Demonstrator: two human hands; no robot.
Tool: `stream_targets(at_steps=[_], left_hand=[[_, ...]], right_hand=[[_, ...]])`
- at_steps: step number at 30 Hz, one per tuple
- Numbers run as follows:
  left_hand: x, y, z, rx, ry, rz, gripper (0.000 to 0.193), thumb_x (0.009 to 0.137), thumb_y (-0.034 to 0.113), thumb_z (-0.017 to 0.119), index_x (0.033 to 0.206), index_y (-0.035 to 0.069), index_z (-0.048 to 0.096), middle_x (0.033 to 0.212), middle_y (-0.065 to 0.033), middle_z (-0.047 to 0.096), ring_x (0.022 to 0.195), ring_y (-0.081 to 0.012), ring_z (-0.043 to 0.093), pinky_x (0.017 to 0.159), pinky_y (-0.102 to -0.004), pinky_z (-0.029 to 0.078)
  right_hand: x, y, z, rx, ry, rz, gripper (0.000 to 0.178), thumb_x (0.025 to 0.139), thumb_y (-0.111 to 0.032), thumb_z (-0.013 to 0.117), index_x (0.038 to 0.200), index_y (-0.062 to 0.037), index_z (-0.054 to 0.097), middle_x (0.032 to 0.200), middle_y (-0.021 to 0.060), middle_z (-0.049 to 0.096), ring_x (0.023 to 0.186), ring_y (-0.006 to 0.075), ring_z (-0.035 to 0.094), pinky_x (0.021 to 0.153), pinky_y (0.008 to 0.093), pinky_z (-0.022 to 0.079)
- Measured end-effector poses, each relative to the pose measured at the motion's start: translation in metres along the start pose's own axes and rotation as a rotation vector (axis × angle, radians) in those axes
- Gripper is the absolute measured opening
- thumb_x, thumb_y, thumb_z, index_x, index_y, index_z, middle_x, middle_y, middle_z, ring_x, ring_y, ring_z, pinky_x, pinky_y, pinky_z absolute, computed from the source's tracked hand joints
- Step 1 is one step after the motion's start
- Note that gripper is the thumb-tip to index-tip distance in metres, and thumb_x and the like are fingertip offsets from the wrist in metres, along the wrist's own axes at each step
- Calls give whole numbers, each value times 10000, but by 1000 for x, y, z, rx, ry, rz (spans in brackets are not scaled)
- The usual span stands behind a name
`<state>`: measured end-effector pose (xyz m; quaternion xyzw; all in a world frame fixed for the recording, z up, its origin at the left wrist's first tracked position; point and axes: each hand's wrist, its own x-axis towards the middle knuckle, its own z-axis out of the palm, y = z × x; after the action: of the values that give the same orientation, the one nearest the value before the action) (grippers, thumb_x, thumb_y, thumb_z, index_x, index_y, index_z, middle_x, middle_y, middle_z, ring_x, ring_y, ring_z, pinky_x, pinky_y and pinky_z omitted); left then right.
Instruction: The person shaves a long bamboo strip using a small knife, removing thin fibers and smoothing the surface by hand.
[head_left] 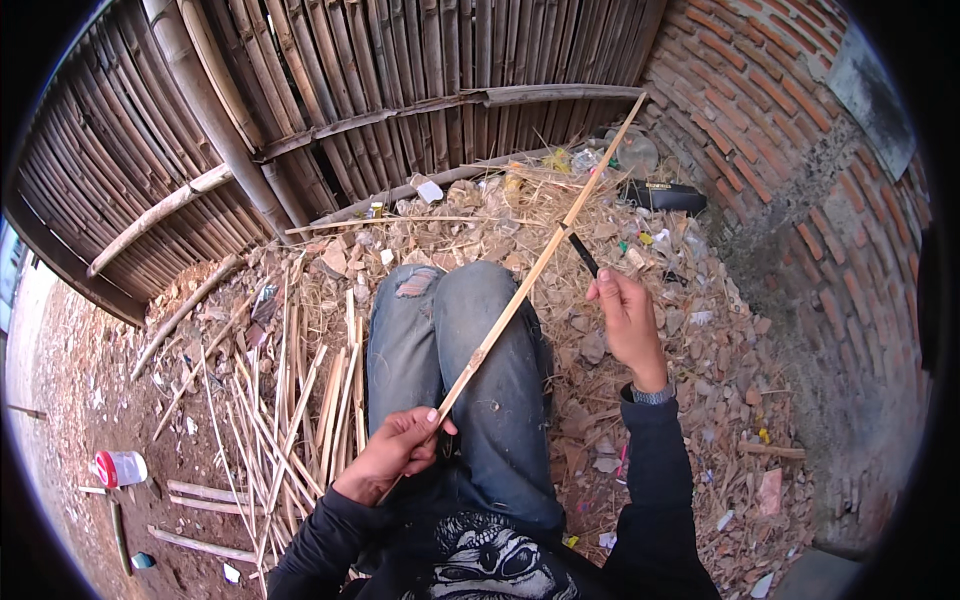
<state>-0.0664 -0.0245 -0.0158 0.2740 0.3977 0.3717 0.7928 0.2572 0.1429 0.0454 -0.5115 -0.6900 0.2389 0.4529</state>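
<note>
My left hand [395, 450] grips the near end of a long thin bamboo strip [535, 265], which runs up and to the right over my jeans-clad knees [455, 340] toward the brick wall. My right hand [628, 322] is raised to the right of the strip and holds a dark-handled knife [583, 254], whose tip meets the strip about halfway along it. A watch sits on my right wrist.
A heap of split bamboo strips [290, 420] lies on the ground to my left. Broken brick, straw and litter cover the ground ahead. A bamboo fence [330, 90] stands behind, a brick wall [800, 150] at right. A red-and-white container [120, 467] lies far left.
</note>
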Motion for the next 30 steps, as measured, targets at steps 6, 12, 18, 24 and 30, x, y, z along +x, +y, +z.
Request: stream_targets(at_steps=[6, 12, 18, 24, 30], left_hand=[[-3, -3, 4, 83, 57, 27, 348, 1136, 280, 483, 1154, -8, 679, 609, 71, 327, 500, -52, 282, 457, -240, 241], [-36, -5, -30, 169, 88, -48, 377, 1129, 299, 501, 1217, -19, 684, 600, 76, 341, 486, -43, 286, 455, -244, 228], [-40, -3, -24, 164, 141, -33, 381, 1109, 298, 547, 1210, -40, 691, 563, 69, 348, 452, -51, 275, 443, -246, 225], [-38, -1, -31, 135, 115, -75, 376, 1103, 294, 558, 1187, -44, 700, 555, 45, 389, 428, -60, 291, 432, -248, 245], [-16, -1, -19, 13, 63, -57, 362, 1117, 266, 528, 1184, -44, 702, 550, 39, 372, 419, -64, 297, 420, -254, 246]], right_hand=[[30, 2, 14, -113, 62, -38, 507, 1106, -381, 509, 818, 13, 651, 600, 118, 565, 549, 225, 546, 576, 399, 430], [101, 56, -6, -276, 245, -22, 537, 1111, -369, 493, 778, 36, 606, 580, 177, 549, 519, 336, 520, 553, 446, 429], [72, 66, 29, -310, 129, -108, 582, 1111, -403, 479, 751, 39, 592, 571, 208, 514, 518, 381, 508, 550, 478, 401], [45, 69, 36, -17, 111, 95, 637, 1116, -454, 442, 727, 32, 571, 568, 194, 519, 503, 339, 494, 535, 437, 400], [6, 22, 66, -63, -77, -53, 582, 1126, -406, 451, 712, -8, 544, 553, 86, 464, 506, 208, 465, 528, 395, 380]])
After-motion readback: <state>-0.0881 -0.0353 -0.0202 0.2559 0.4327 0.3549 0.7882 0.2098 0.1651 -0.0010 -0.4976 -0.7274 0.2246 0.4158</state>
